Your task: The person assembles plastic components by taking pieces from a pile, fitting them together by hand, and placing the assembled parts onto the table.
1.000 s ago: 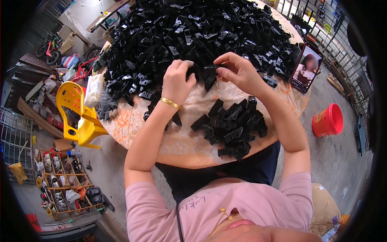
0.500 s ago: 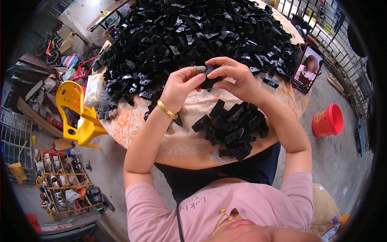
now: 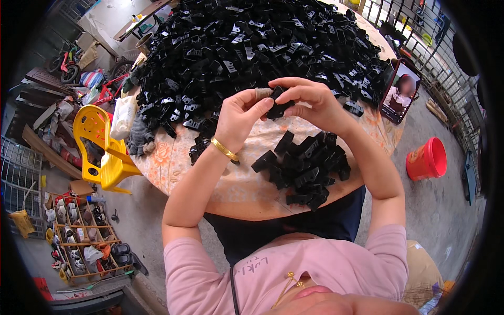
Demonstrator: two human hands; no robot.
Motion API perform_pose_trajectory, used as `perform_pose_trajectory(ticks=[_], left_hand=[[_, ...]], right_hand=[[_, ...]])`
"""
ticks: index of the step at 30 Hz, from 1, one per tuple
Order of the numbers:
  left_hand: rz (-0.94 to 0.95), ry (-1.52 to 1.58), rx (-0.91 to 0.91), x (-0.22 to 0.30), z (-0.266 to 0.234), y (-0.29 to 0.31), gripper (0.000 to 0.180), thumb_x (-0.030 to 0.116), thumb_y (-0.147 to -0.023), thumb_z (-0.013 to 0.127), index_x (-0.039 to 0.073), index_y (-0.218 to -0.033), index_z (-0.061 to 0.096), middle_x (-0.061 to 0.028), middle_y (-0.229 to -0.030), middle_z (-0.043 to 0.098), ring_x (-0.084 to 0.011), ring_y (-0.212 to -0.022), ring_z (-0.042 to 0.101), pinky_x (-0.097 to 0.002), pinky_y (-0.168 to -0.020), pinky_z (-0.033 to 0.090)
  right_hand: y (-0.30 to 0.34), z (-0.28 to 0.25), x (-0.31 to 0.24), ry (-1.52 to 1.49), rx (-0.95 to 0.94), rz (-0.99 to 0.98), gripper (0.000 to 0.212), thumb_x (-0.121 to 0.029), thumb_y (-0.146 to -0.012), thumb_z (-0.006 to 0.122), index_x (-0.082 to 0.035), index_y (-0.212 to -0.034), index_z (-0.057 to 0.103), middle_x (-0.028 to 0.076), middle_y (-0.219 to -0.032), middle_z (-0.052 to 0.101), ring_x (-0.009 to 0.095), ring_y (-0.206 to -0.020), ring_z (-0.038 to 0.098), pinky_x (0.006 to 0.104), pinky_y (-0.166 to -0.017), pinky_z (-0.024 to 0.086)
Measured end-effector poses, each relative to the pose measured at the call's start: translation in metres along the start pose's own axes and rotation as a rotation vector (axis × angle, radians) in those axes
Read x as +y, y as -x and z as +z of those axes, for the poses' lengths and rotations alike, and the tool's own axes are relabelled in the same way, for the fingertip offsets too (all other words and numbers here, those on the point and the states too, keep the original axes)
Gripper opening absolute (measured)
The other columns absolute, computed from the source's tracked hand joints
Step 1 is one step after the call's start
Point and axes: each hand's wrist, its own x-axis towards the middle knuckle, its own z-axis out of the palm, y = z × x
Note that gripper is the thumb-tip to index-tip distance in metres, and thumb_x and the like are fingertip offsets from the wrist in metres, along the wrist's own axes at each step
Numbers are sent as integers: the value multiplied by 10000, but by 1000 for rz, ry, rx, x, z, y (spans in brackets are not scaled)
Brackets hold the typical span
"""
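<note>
Between my two hands, above the table's middle, is a small black plastic part (image 3: 278,107). My left hand (image 3: 240,114) pinches its left side with thumb and a finger wrapped in a greyish band. From the right, my right hand (image 3: 315,105) grips the same part with thumb and fingertips. Beyond my hands spreads a large heap of similar black plastic parts (image 3: 252,47). Closer to me, a smaller pile of these parts (image 3: 304,168) lies between my forearms. A few more black parts (image 3: 199,147) rest beside my left wrist.
The round table (image 3: 241,202) has a flowered cover. A phone (image 3: 400,90) stands at its right edge. To the right is a red bucket (image 3: 426,159). At left are a yellow chair (image 3: 107,152), a white pack (image 3: 124,116), grey gloves (image 3: 139,139) and a shoe rack (image 3: 86,233).
Both hands have shifted slightly to the right with the black plastic part still held between them. The piles look the same.
</note>
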Motion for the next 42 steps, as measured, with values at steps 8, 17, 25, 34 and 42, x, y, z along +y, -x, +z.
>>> perform_pose_trajectory(ticks=[8, 17, 25, 34, 42], left_hand=[[22, -72, 31, 1, 0, 2, 246, 112, -837, 629, -37, -1033, 616, -25, -834, 626, -67, -694, 546, -197, -625, 460], [257, -297, 59, -8, 8, 3, 483, -75, -708, 688, -48, -1162, 526, -72, -978, 616, -97, -860, 589, -228, -787, 485], [260, -285, -46, 15, 11, 7, 533, -35, -669, 717, -5, -1156, 502, -109, -955, 649, -83, -780, 599, -215, -688, 494], [442, -597, -605, 11, 15, 10, 284, 98, -704, 713, 74, -975, 632, -57, -925, 589, -196, -818, 565, -291, -705, 470], [353, -1293, 156, -1, -45, -44, 223, 181, -676, 737, 72, -841, 635, -98, -843, 584, -287, -826, 554, -362, -752, 463]], right_hand=[[1, 0, 0, 69, 40, -21, 250, 0, -711, 698, -54, -951, 653, 107, -1139, 587, 168, -869, 625, 260, -700, 521], [1, 11, -3, -14, 176, 141, 410, -45, -705, 723, -66, -1095, 599, 60, -973, 622, 129, -852, 595, 260, -724, 490], [3, -9, -2, -389, 65, 384, 387, -152, -778, 699, -9, -1113, 571, 17, -904, 589, 92, -827, 556, 245, -800, 450], [12, 10, 32, 621, -173, 30, 259, -143, -713, 664, -78, -963, 645, 60, -922, 590, 247, -904, 523, 336, -783, 464], [13, 8, 29, 535, -221, 151, 231, -108, -652, 706, -72, -861, 615, 67, -866, 580, 263, -896, 539, 351, -783, 455]])
